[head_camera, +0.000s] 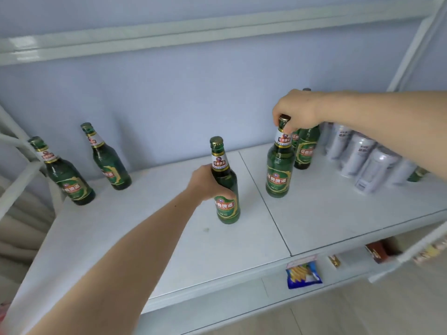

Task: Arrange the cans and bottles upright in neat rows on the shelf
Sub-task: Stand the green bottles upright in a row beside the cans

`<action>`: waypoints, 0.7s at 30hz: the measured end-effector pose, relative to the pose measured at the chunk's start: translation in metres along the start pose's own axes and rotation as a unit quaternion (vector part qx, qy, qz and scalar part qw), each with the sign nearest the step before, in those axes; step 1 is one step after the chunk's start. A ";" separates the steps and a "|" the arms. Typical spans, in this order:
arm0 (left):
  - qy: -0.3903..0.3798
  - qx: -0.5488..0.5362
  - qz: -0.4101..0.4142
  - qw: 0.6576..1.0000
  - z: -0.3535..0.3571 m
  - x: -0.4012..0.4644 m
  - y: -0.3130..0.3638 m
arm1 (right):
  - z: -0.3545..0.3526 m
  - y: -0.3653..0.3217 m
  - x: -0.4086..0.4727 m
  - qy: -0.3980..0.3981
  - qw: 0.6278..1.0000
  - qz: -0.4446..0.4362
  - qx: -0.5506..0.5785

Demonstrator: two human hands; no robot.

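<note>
Green beer bottles stand upright on a white shelf [145, 238]. My left hand [205, 182] is wrapped around the body of the middle bottle [226, 204], which rests on the shelf. My right hand [296, 111] pinches the cap and neck of another bottle [278, 172] to the right. Behind that one stands a third bottle [305, 151], partly hidden by my right hand. Two more bottles [65, 177] [110, 165] stand apart at the far left near the wall. Several white cans [362, 155] are packed together at the far right, under my right forearm.
The shelf's white frame [169, 30] runs overhead, with a post [408, 49] at the right. A lower shelf holds a blue snack bag [303, 274] and small packets [377, 252]. A seam [263, 201] splits the shelf board into two panels.
</note>
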State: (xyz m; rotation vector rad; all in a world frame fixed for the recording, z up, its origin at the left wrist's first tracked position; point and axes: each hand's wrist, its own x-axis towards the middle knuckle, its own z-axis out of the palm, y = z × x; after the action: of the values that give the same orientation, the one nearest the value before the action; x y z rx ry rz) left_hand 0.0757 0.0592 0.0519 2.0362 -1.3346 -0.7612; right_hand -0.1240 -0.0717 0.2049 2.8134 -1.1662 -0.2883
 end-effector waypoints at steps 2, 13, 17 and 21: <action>-0.006 -0.013 0.002 1.000 0.031 0.000 0.026 | 0.009 0.031 -0.014 0.002 1.000 0.000 -0.016; -0.043 0.011 0.018 0.999 0.140 0.044 0.127 | 0.057 0.152 -0.029 -0.008 1.000 -0.006 -0.012; -0.043 0.018 0.018 0.999 0.165 0.066 0.144 | 0.073 0.181 -0.017 -0.005 1.000 -0.015 0.002; -0.037 0.028 0.009 0.999 0.185 0.080 0.160 | 0.082 0.207 -0.003 -0.006 0.999 -0.029 0.011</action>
State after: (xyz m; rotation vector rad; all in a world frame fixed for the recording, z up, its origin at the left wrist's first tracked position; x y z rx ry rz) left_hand -0.1277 -0.0975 0.0341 2.0544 -1.4297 -0.8050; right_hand -0.2857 -0.2161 0.1550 2.8725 -1.0978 -0.2978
